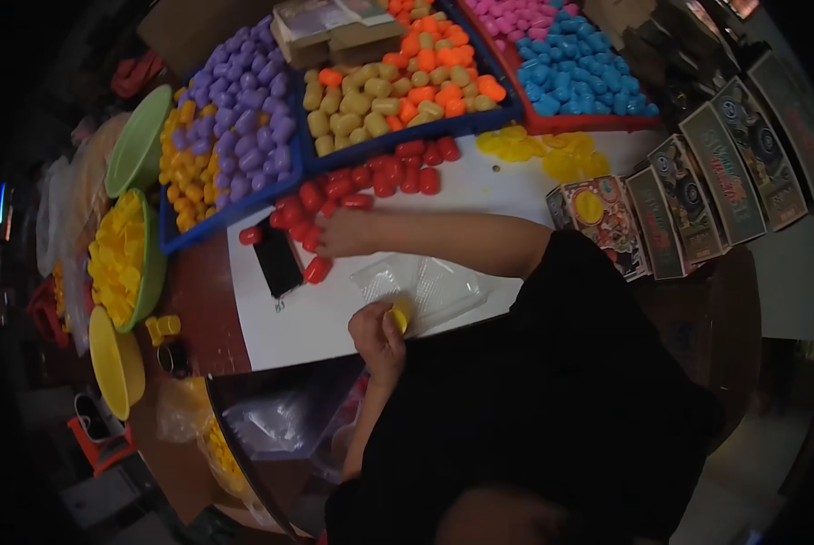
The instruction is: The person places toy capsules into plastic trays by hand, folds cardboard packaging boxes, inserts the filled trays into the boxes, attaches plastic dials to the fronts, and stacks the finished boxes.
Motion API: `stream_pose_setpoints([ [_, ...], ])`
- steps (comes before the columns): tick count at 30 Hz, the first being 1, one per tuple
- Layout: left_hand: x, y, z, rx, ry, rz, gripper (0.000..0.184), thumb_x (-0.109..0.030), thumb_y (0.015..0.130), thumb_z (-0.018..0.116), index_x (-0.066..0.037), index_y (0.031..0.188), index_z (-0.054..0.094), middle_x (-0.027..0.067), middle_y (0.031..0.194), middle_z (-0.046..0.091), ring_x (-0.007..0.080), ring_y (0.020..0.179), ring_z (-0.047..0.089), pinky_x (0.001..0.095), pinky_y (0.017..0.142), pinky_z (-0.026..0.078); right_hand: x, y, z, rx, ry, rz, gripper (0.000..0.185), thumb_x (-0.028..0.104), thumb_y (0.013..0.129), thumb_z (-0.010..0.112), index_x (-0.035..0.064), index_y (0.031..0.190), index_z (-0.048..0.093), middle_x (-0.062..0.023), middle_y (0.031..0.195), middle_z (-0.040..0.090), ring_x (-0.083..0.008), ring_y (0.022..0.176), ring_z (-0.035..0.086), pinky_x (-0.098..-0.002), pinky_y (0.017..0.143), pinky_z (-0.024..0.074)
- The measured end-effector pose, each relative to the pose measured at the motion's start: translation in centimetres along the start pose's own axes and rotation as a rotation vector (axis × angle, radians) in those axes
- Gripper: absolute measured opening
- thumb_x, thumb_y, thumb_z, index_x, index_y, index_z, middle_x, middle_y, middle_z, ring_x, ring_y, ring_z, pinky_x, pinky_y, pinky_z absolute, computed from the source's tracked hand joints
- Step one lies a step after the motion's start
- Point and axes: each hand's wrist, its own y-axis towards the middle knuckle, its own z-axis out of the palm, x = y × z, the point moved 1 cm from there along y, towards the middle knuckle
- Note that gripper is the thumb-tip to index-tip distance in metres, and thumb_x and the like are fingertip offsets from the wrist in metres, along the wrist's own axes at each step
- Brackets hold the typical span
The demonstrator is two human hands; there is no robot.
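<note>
My left hand (378, 338) is closed at the near edge of the white work surface, around a small round yellow piece (398, 318). My right hand (348, 234) reaches across to the cluster of red plastic capsules (384, 173), its fingers over the nearest ones. Whether they grip a capsule is blurred. Beside that hand lies a dark, flat, phone-like rectangle (278, 259), with a red capsule (317, 270) at its right side. Between my hands is a clear plastic blister tray (421, 286).
Blue trays (302, 162) of purple, yellow, tan and orange capsules and a red tray (598, 123) of pink and blue ones line the far side. Yellow discs (575, 156) lie near printed boxes (679, 209) at right. A green bowl (157, 263) of yellow pieces stands left.
</note>
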Motion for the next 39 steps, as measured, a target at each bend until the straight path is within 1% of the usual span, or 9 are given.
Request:
stream_pose_setpoints([
  [5, 0.5, 1.5, 0.1, 0.054, 0.007, 0.019, 0.011, -0.006, 0.085, 0.048, -0.003, 0.088, 0.058, 0.0117, 0.086, 0.060, 0.0284, 0.083, 0.054, 0.0355, 0.077, 0.041, -1.6, -3.7, -1.0, 0.113, 0.031, 0.061, 0.018, 0.019, 0.075, 0.057, 0.0093, 0.090, 0.061, -0.0117, 0.082, 0.064, -0.0309, 0.080, 0.062, -0.0413, 0.064, 0.0496],
  [11, 1.8, 4.3, 0.3, 0.137, -0.103, 0.033, 0.011, -0.004, 0.085, 0.047, -0.003, 0.088, 0.057, 0.0114, 0.087, 0.061, 0.0266, 0.082, 0.055, 0.0348, 0.075, 0.043, -9.0, -15.1, -9.5, -0.268, 0.516, 0.594, 0.034, 0.026, 0.074, 0.062, 0.0022, 0.098, 0.055, -0.0177, 0.091, 0.061, -0.0356, 0.078, 0.061, -0.0434, 0.069, 0.0487],
  [17, 1.7, 4.5, 0.2, 0.187, -0.114, -0.006, 0.011, -0.005, 0.084, 0.045, -0.002, 0.086, 0.055, 0.0124, 0.086, 0.059, 0.0288, 0.084, 0.055, 0.0369, 0.077, 0.044, -24.5, -30.3, -13.6, -0.397, 0.017, 1.391, 0.036, 0.039, 0.077, 0.062, 0.0028, 0.079, 0.062, -0.0161, 0.074, 0.063, -0.0339, 0.074, 0.061, -0.0401, 0.065, 0.0474],
  [27, 1.0, 4.4, -0.3, 0.226, -0.061, -0.113, 0.010, -0.005, 0.084, 0.044, -0.002, 0.086, 0.054, 0.0137, 0.087, 0.059, 0.0305, 0.084, 0.055, 0.0382, 0.077, 0.044, -39.3, -31.3, -6.3, -0.180, -0.034, 1.350, 0.047, 0.022, 0.065, 0.075, 0.0040, 0.104, 0.057, -0.0172, 0.098, 0.063, -0.0310, 0.091, 0.061, -0.0389, 0.080, 0.0484],
  [30, 0.8, 4.7, -0.3, 0.245, -0.047, -0.128, 0.010, -0.005, 0.084, 0.045, -0.002, 0.087, 0.053, 0.0144, 0.087, 0.059, 0.0308, 0.084, 0.055, 0.0384, 0.077, 0.044, -40.8, -28.6, -4.4, 0.058, 0.085, 1.186, 0.050, 0.025, 0.066, 0.073, 0.0023, 0.107, 0.057, -0.0185, 0.100, 0.062, -0.0319, 0.092, 0.061, -0.0412, 0.076, 0.0505],
  [32, 0.7, 4.6, -0.2, 0.239, -0.057, -0.184, 0.010, -0.005, 0.085, 0.044, -0.002, 0.088, 0.053, 0.0149, 0.086, 0.059, 0.0307, 0.084, 0.055, 0.0381, 0.077, 0.044, -40.4, -27.1, -3.8, 0.430, 0.359, 1.412, 0.049, 0.026, 0.068, 0.068, 0.0020, 0.109, 0.056, -0.0184, 0.098, 0.063, -0.0306, 0.091, 0.061, -0.0431, 0.068, 0.0523],
  [36, 0.6, 4.5, 0.0, 0.245, -0.035, -0.215, 0.012, -0.007, 0.086, 0.043, -0.002, 0.088, 0.053, 0.0155, 0.087, 0.058, 0.0306, 0.085, 0.055, 0.0377, 0.077, 0.044, -40.2, -29.0, 1.7, 0.317, 0.411, 1.385, 0.047, 0.032, 0.069, 0.066, 0.0012, 0.104, 0.060, -0.0184, 0.094, 0.063, -0.0280, 0.090, 0.062, -0.0428, 0.060, 0.0525],
  [38, 0.7, 4.5, -0.1, 0.256, -0.032, -0.209, 0.013, -0.009, 0.087, 0.042, -0.002, 0.088, 0.053, 0.0158, 0.089, 0.057, 0.0305, 0.085, 0.054, 0.0375, 0.078, 0.044, -38.3, -29.9, -0.9, -0.185, 0.730, 1.551, 0.037, 0.029, 0.071, 0.064, 0.0017, 0.096, 0.064, -0.0167, 0.089, 0.064, -0.0275, 0.087, 0.063, -0.0425, 0.064, 0.0519],
  [39, 0.6, 4.5, -0.1, 0.258, -0.035, -0.215, 0.013, -0.009, 0.087, 0.042, -0.002, 0.088, 0.053, 0.0158, 0.089, 0.057, 0.0305, 0.085, 0.054, 0.0375, 0.078, 0.044, -38.3, -30.9, -2.3, -0.178, 0.730, 1.553, 0.037, 0.029, 0.071, 0.064, 0.0017, 0.096, 0.064, -0.0167, 0.089, 0.064, -0.0275, 0.087, 0.063, -0.0425, 0.064, 0.0519],
])
